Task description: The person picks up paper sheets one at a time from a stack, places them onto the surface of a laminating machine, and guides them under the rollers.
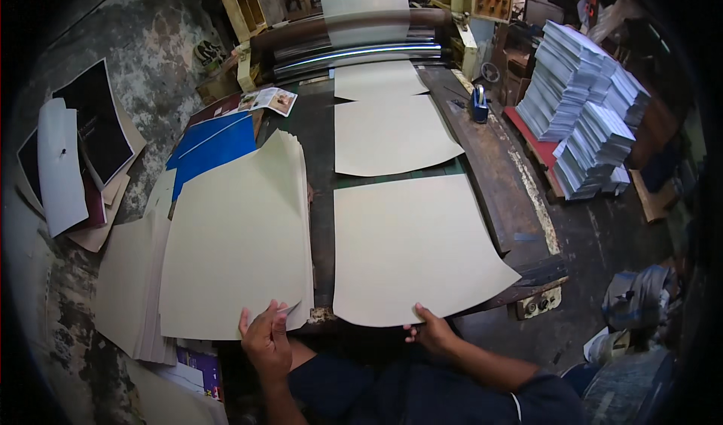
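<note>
A large cream paper sheet (414,252) lies on the machine's feed table (320,176). My right hand (435,331) is closed on its near edge, thumb on top and the other fingers partly hidden below. To the left is a stack of the same cream sheets (233,237), its far corner curling up. My left hand (267,338) pinches the near right corner of the top sheet, which bends up slightly. Beyond the right-hand sheet, a second cream sheet (392,131) reaches to the metal rollers (358,53), with dark notches at its sides.
Tall piles of white printed sheets (565,86) stand on a red board at the right. A blue sheet (218,143) and a printed leaflet (275,100) lie behind the stack. A small blue tool (479,105) sits on the table's right rail. Loose boards (64,169) lean left.
</note>
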The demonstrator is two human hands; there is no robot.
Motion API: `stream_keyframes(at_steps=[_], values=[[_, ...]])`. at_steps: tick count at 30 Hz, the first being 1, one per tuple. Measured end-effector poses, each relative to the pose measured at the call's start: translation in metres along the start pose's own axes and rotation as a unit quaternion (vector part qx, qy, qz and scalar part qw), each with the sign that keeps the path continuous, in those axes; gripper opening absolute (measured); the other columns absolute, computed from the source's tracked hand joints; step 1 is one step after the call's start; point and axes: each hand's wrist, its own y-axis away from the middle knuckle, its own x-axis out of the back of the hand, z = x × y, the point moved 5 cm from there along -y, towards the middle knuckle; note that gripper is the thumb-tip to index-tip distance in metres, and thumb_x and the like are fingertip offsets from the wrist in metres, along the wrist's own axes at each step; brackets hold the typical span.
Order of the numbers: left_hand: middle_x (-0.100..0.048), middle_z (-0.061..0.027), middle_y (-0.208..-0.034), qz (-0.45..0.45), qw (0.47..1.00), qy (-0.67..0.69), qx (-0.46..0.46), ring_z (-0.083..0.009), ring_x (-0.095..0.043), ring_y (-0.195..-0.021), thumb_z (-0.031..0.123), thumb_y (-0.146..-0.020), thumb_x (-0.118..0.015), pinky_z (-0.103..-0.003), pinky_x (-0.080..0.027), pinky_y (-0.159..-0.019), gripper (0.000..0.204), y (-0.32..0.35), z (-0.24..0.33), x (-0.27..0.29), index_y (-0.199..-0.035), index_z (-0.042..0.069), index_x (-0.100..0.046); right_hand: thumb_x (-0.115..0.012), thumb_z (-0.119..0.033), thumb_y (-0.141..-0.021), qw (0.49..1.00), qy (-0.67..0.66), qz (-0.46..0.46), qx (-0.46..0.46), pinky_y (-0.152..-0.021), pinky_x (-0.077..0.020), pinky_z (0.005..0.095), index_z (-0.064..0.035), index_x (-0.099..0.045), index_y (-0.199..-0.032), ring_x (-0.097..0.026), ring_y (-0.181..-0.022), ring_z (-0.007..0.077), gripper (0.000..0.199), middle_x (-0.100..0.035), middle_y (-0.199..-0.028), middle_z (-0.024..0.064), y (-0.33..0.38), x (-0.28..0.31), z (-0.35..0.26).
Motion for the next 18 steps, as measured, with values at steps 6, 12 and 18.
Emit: stream_keyframes(at_steps=[6,12,18], values=[[-0.074,-0.0110,-0.093,-0.027,0.996,0.080,0.014,-0.0261,-0.069,-0.102,0.026,-0.086,-0.072,-0.050,-0.026,-0.113,0.025,0.006,-0.012,0.006,-0.096,0.003,-0.071,-0.051,-0.045,-0.099,0.999,-0.028,0.011,0.044,-0.072,-0.0519,0.0395,-0.0053,-0.046,-0.122,-0.050,-0.066,0.0148,0.046,-0.055,-0.086,0.0093,-0.036,-0.011,-0.044],[-0.074,-0.0095,-0.100,-0.143,0.972,0.173,0.064,-0.0250,-0.069,-0.104,0.032,-0.081,-0.076,-0.050,-0.030,-0.110,0.028,-0.009,-0.022,0.014,-0.094,0.007,-0.073,-0.045,-0.047,-0.100,0.995,-0.034,-0.006,0.092,-0.071,-0.0530,0.0388,-0.0044,-0.046,-0.119,-0.050,-0.066,0.0146,0.047,-0.057,-0.084,0.0104,-0.068,-0.010,-0.067],[-0.068,-0.0001,-0.077,-0.150,0.949,0.225,0.164,-0.0123,-0.063,-0.080,0.027,-0.095,-0.063,-0.038,-0.037,-0.105,0.028,-0.002,-0.058,0.018,-0.084,0.002,-0.068,-0.047,-0.042,-0.100,0.986,-0.072,0.025,0.147,-0.072,-0.0543,0.0407,-0.0033,-0.047,-0.111,-0.055,-0.070,0.0161,0.040,-0.060,-0.086,0.0108,-0.090,-0.015,-0.076]])
